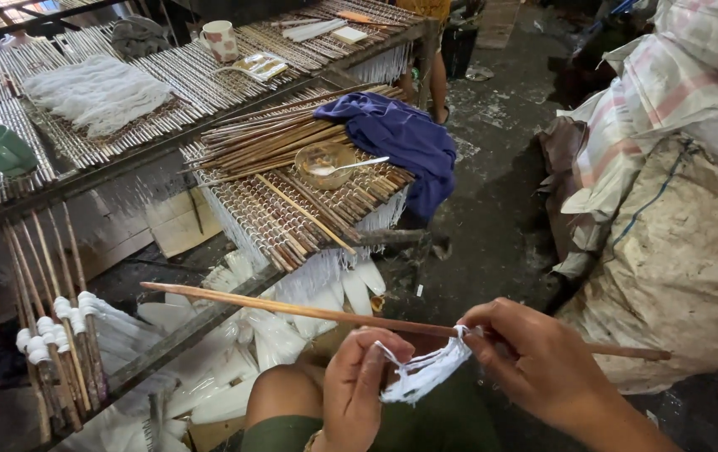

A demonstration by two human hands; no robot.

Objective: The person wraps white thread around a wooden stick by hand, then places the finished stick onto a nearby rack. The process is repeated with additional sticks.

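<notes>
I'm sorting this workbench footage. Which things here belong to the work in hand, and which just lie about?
In hand:
- stick, gripped by right hand
- white threads, pinched by left hand
- wound sticks, stick pile

Lying about:
- blue cloth
- bowl with spoon
- mug
- green cup
- sacks

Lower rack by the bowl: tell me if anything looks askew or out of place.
A blue cloth lies crumpled over the stick rack and hangs off its far edge. Some loose sticks lie diagonally across the rows beside the bowl.
</notes>
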